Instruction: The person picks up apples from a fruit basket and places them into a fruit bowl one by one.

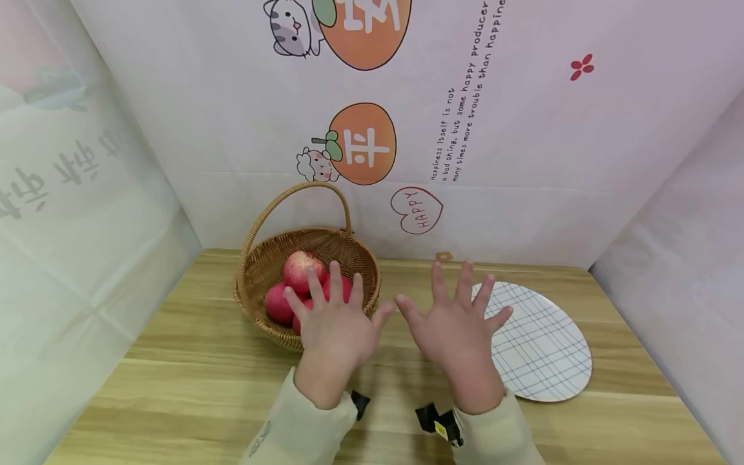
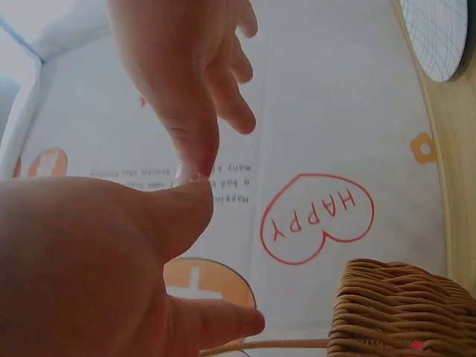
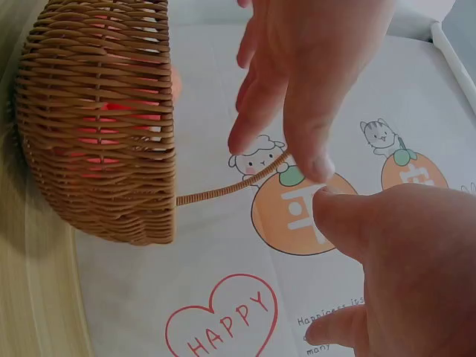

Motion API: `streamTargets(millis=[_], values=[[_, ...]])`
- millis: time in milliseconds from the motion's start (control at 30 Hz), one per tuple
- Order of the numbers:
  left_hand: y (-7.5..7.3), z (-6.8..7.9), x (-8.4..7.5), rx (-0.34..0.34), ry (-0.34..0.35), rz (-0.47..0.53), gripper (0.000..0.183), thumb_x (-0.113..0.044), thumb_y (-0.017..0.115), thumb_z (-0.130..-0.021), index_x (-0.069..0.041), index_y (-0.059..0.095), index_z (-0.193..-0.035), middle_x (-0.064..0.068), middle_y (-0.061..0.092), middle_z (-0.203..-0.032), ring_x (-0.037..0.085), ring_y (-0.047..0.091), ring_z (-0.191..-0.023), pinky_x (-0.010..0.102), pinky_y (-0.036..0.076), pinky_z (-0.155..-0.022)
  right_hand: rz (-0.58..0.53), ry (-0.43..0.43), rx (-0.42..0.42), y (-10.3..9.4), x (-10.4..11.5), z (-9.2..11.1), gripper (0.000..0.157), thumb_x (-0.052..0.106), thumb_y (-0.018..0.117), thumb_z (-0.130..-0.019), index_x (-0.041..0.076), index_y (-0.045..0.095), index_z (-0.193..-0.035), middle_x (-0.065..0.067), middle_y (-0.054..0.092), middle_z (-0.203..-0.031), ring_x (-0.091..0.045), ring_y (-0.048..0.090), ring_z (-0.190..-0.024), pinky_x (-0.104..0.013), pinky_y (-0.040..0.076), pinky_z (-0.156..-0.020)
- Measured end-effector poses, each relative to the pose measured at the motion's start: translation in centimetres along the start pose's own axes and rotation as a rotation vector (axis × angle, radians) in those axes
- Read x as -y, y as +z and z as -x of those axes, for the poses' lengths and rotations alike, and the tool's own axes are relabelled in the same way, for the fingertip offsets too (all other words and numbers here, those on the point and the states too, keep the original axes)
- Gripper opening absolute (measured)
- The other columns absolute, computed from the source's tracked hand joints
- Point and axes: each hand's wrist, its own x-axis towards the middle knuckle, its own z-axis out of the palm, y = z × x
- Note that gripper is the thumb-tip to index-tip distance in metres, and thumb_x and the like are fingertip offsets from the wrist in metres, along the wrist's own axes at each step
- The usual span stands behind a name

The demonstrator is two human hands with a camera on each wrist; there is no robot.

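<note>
My left hand (image 1: 337,326), fingers spread, is raised in front of the wicker basket (image 1: 372,258) and hides part of it. Red apples (image 1: 303,271) lie inside the basket; the lower ones are partly covered by my fingers. To the right, my right hand (image 1: 456,326) is held up with its fingers spread too, overlapping the left edge of the round plate (image 1: 546,349) in the head view. Neither hand holds anything. In the left wrist view the thumb tips of the left hand (image 2: 82,253) and the right hand (image 2: 178,67) appear close together or overlapping.
The wooden table (image 1: 174,387) carries the basket at its back left and the blue-checked white plate at its right. A printed white cloth (image 1: 511,213) stands behind the table, and pale cloth sides rise left and right. The basket's tall handle (image 1: 273,206) arches upward.
</note>
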Motion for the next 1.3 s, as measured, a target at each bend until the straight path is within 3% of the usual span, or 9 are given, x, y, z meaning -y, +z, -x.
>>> streamTargets(millis=[100,233,300,433,533,667,767,1000,1300], values=[[0.2,0.8,0.6,-0.014,0.104,-0.015,0.083,-0.079,0.022,-0.092,-0.03,0.028,-0.159,0.01,0.001,-0.165,0.043,-0.014,-0.145,0.067,-0.017,-0.104,0.014,0.005,-0.001,-0.1,-0.5,0.1,0.106,0.09,0.015,-0.082,0.021,0.014,-0.162,-0.024,-0.013,-0.161,-0.05,-0.027,-0.137,-0.081,-0.015,-0.091],[0.0,1.9,2.4,-0.09,0.337,-0.032,0.078,-0.075,0.035,-0.093,-0.032,0.031,-0.158,0.006,0.002,-0.166,0.037,-0.016,-0.146,0.061,-0.011,-0.11,0.021,0.009,-0.013,-0.3,-1.6,0.2,0.107,0.09,0.018,-0.082,0.018,0.021,-0.161,-0.025,-0.013,-0.161,-0.051,-0.027,-0.137,-0.081,-0.016,-0.09],[-0.4,2.3,3.9,-0.166,0.464,-0.016,0.076,-0.071,0.042,-0.094,-0.031,0.032,-0.158,0.006,0.003,-0.166,0.035,-0.015,-0.147,0.06,-0.008,-0.112,0.02,0.012,-0.019,-0.4,-2.2,0.2,0.108,0.089,0.02,-0.082,0.015,0.025,-0.16,-0.026,-0.012,-0.161,-0.05,-0.028,-0.136,-0.081,-0.016,-0.089],[-1.5,2.7,7.3,-0.427,0.674,0.148,0.074,-0.065,0.044,-0.097,-0.021,0.037,-0.156,0.007,0.016,-0.164,0.035,-0.003,-0.149,0.06,-0.001,-0.113,0.018,0.014,-0.028,-0.5,-3.2,0.2,0.109,0.089,0.02,-0.082,0.013,0.026,-0.159,-0.027,-0.011,-0.16,-0.051,-0.029,-0.136,-0.083,-0.015,-0.088],[-2.3,2.3,10.0,-0.655,0.755,0.323,0.074,-0.065,0.042,-0.098,-0.014,0.042,-0.152,0.009,0.028,-0.16,0.039,0.013,-0.147,0.062,0.004,-0.113,0.015,0.012,-0.033,-0.6,-3.7,0.2,0.109,0.089,0.02,-0.083,0.011,0.025,-0.159,-0.029,-0.011,-0.16,-0.053,-0.028,-0.137,-0.084,-0.014,-0.087],[-3.0,1.5,13.6,-0.817,0.704,0.494,0.084,-0.068,0.048,-0.094,-0.011,0.035,-0.155,0.013,0.027,-0.16,0.041,0.013,-0.147,0.061,0.006,-0.113,0.014,0.015,-0.031,-0.7,-3.9,0.1,0.11,0.089,0.02,-0.082,0.011,0.023,-0.159,-0.029,-0.011,-0.16,-0.053,-0.027,-0.136,-0.083,-0.014,-0.087],[-3.1,1.2,16.2,-0.774,0.595,0.607,0.098,-0.07,0.056,-0.088,-0.013,0.022,-0.16,0.009,0.014,-0.164,0.036,0.003,-0.149,0.061,0.004,-0.113,0.017,0.017,-0.03,-0.7,-4.0,0.1,0.11,0.089,0.02,-0.082,0.011,0.023,-0.159,-0.029,-0.011,-0.16,-0.053,-0.027,-0.137,-0.083,-0.014,-0.088],[-0.6,-0.4,20.4,-0.489,0.368,0.725,0.114,-0.047,0.078,-0.084,-0.029,-0.004,-0.161,-0.002,-0.008,-0.165,0.027,-0.009,-0.149,0.066,-0.001,-0.11,0.017,0.022,-0.027,-0.7,-4.1,0.0,0.11,0.089,0.021,-0.083,0.011,0.023,-0.16,-0.029,-0.011,-0.16,-0.053,-0.027,-0.137,-0.083,-0.014,-0.088],[3.8,-2.6,21.7,-0.308,0.316,0.728,0.113,-0.054,0.074,-0.085,-0.03,-0.007,-0.16,-0.003,-0.013,-0.165,0.036,-0.013,-0.147,0.079,0.007,-0.1,0.014,0.015,-0.012,-0.7,-4.0,0.0,0.11,0.089,0.02,-0.082,0.01,0.023,-0.159,-0.03,-0.01,-0.16,-0.053,-0.028,-0.136,-0.084,-0.013,-0.087]])
